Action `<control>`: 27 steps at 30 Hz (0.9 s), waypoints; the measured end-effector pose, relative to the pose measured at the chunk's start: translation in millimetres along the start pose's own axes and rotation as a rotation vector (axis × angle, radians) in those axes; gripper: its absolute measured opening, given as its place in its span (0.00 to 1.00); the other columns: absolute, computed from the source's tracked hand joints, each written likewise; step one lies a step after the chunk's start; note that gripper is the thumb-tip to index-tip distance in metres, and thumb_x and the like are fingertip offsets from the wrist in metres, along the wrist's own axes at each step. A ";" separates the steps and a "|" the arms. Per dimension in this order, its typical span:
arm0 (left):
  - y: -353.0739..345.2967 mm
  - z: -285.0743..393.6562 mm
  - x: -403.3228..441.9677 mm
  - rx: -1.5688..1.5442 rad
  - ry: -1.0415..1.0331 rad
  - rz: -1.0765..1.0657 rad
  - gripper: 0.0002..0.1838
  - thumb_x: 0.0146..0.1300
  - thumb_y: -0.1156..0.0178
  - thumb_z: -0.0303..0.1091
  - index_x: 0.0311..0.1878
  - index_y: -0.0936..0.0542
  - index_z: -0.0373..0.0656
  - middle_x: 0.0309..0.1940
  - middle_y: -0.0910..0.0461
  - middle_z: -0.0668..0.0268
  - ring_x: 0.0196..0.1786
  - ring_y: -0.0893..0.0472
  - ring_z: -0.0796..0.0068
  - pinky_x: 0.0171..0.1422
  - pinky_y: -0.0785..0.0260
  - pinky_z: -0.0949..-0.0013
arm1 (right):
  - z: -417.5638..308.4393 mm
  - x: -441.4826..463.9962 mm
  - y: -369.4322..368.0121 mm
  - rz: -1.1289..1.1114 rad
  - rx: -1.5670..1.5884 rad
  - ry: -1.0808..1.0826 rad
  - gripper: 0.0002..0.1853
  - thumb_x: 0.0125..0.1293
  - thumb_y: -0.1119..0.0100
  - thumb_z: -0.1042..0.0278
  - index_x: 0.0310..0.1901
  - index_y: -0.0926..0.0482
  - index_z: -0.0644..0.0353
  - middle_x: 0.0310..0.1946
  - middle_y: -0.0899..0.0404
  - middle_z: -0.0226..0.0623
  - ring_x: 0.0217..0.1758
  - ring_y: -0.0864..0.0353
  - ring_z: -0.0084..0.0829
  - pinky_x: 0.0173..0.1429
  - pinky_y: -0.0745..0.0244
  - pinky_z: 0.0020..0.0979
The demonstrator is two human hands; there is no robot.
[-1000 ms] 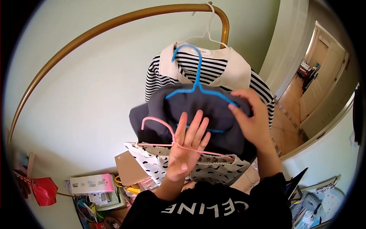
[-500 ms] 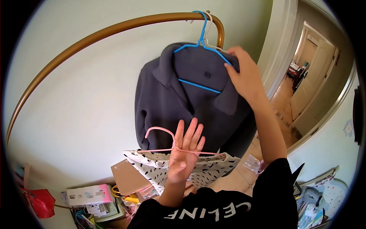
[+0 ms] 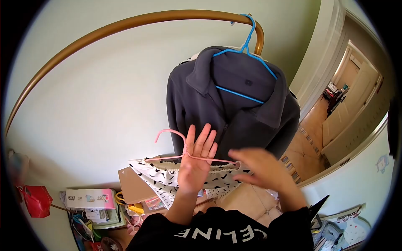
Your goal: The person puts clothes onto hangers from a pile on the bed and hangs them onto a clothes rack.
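My left hand (image 3: 196, 163) is palm up with its fingers stretched out, bearing a pink hanger (image 3: 169, 131) whose bar crosses it. From that hanger hangs a white garment (image 3: 159, 180) with black flecks and a gathered waist. My right hand (image 3: 266, 169), slightly blurred, is beside the hanger's right end with thumb and fingers apart and nothing between them. Behind both hands, a dark grey zip jacket (image 3: 247, 134) hangs on a blue hanger (image 3: 247, 46), hooked at the right end of a brown curved rail (image 3: 138, 21).
At lower left are a cardboard box (image 3: 134, 184), a white and pink package (image 3: 90, 198) and a red bag (image 3: 35, 201). A doorway (image 3: 331, 113) opens on the right. Bags and other items (image 3: 335, 230) lie at lower right.
My right hand has let go of the jacket's collar and come down beside the pink hanger. The view has shifted, so the jacket appears further right. My left hand still bears the pink hanger.
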State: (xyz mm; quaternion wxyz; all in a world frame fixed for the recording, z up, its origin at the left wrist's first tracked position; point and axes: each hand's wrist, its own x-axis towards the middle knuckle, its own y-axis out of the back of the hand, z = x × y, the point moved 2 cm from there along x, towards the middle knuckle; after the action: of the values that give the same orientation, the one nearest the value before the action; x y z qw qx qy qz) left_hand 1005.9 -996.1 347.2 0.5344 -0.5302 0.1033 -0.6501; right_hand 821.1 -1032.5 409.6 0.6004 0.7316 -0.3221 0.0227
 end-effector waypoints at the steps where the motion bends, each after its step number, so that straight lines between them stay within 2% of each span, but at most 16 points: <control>1: -2.5 0.9 0.5 -0.051 -0.007 0.022 0.44 0.67 0.51 0.50 0.77 0.63 0.47 0.76 0.59 0.48 0.78 0.54 0.55 0.79 0.59 0.58 | 0.1 -9.6 -15.4 -0.050 -0.028 0.026 0.26 0.56 0.34 0.61 0.58 0.26 0.53 0.41 0.21 0.30 0.42 0.19 0.33 0.45 0.26 0.33; 2: -5.9 0.9 0.2 -0.051 0.003 0.068 0.42 0.68 0.54 0.51 0.77 0.62 0.46 0.76 0.58 0.48 0.78 0.53 0.55 0.78 0.58 0.58 | 2.4 -18.6 -25.9 0.060 -0.140 0.123 0.25 0.55 0.38 0.69 0.58 0.26 0.52 0.39 0.21 0.30 0.37 0.19 0.31 0.37 0.25 0.30; 3: -10.8 -0.4 -2.3 -0.050 0.013 0.110 0.41 0.68 0.56 0.52 0.76 0.61 0.45 0.76 0.57 0.47 0.78 0.52 0.55 0.78 0.56 0.58 | 4.6 -26.2 -31.3 0.134 -0.130 0.133 0.26 0.52 0.41 0.74 0.56 0.24 0.53 0.37 0.21 0.30 0.32 0.20 0.30 0.34 0.25 0.28; 5: -15.5 -7.5 -2.8 -0.036 0.027 0.119 0.40 0.69 0.59 0.53 0.76 0.59 0.45 0.75 0.56 0.47 0.77 0.51 0.55 0.78 0.54 0.58 | 9.6 -35.2 -42.4 0.317 -0.093 0.125 0.24 0.49 0.42 0.78 0.53 0.21 0.55 0.35 0.22 0.30 0.29 0.22 0.31 0.31 0.26 0.28; 7: -16.6 -14.7 -0.8 -0.004 0.042 0.050 0.38 0.70 0.60 0.52 0.77 0.60 0.46 0.75 0.56 0.47 0.77 0.51 0.55 0.78 0.54 0.58 | 11.5 -41.5 -41.3 0.390 -0.147 0.098 0.24 0.49 0.42 0.79 0.51 0.20 0.56 0.34 0.22 0.32 0.28 0.22 0.31 0.31 0.26 0.28; 8: -18.7 -15.8 1.6 -0.023 0.083 0.004 0.39 0.70 0.60 0.51 0.77 0.64 0.48 0.76 0.58 0.47 0.78 0.53 0.55 0.78 0.59 0.58 | 12.9 -43.5 -40.3 0.427 -0.172 0.082 0.23 0.49 0.42 0.79 0.51 0.20 0.57 0.34 0.23 0.32 0.28 0.22 0.31 0.31 0.25 0.28; 11: -22.7 -23.0 2.0 0.010 0.137 -0.055 0.42 0.69 0.59 0.54 0.77 0.66 0.49 0.75 0.59 0.45 0.78 0.53 0.53 0.78 0.61 0.59 | 26.1 -38.7 -19.5 0.547 -0.276 0.066 0.23 0.48 0.42 0.80 0.50 0.19 0.57 0.34 0.23 0.34 0.30 0.22 0.32 0.31 0.25 0.28; 14: -26.5 -27.8 -7.1 0.055 0.212 -0.086 0.42 0.69 0.60 0.57 0.77 0.67 0.49 0.76 0.59 0.46 0.78 0.54 0.51 0.78 0.64 0.57 | 34.4 -23.8 18.3 0.702 -0.271 -0.008 0.23 0.51 0.45 0.88 0.50 0.19 0.62 0.35 0.23 0.41 0.33 0.21 0.39 0.36 0.24 0.31; 16: -22.4 -31.3 -12.1 0.076 0.225 -0.079 0.42 0.69 0.61 0.57 0.77 0.66 0.50 0.76 0.60 0.46 0.78 0.54 0.51 0.79 0.64 0.57 | 40.3 -10.0 43.2 0.824 -0.329 0.004 0.22 0.52 0.47 0.90 0.49 0.19 0.65 0.35 0.23 0.43 0.33 0.21 0.39 0.36 0.25 0.29; 17: -19.5 -31.8 -13.9 0.086 0.228 -0.071 0.42 0.69 0.61 0.57 0.77 0.66 0.50 0.76 0.60 0.46 0.78 0.54 0.51 0.79 0.64 0.57 | 38.2 -2.8 54.6 0.848 -0.297 -0.090 0.21 0.54 0.47 0.90 0.50 0.20 0.64 0.34 0.23 0.42 0.33 0.21 0.36 0.36 0.26 0.28; 19: -15.5 -31.7 -17.0 0.103 0.229 -0.046 0.42 0.69 0.61 0.58 0.77 0.66 0.49 0.76 0.60 0.47 0.78 0.54 0.52 0.79 0.64 0.56 | 42.0 15.7 69.5 0.914 -0.227 -0.116 0.19 0.58 0.48 0.89 0.50 0.20 0.62 0.33 0.23 0.41 0.32 0.22 0.32 0.35 0.28 0.27; 24: -15.7 -32.1 -22.7 0.165 0.196 -0.011 0.42 0.69 0.61 0.58 0.77 0.64 0.49 0.76 0.58 0.48 0.77 0.52 0.52 0.78 0.61 0.57 | 52.0 45.8 86.4 0.830 -0.180 -0.159 0.17 0.61 0.48 0.86 0.49 0.19 0.59 0.32 0.23 0.38 0.30 0.25 0.29 0.33 0.31 0.26; 27: -14.7 -39.3 -23.5 0.176 0.225 0.072 0.45 0.66 0.57 0.61 0.77 0.62 0.45 0.75 0.56 0.45 0.77 0.51 0.52 0.78 0.58 0.57 | 61.7 50.5 81.4 0.811 -0.147 -0.142 0.17 0.62 0.48 0.85 0.50 0.19 0.58 0.32 0.23 0.37 0.28 0.25 0.29 0.33 0.31 0.26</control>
State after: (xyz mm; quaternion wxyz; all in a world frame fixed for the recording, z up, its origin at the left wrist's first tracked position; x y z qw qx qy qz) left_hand 962.7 -988.2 327.5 0.5869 -0.4010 0.1241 -0.6923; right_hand 798.7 -1115.8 483.9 0.5699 0.5004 -0.6253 0.1838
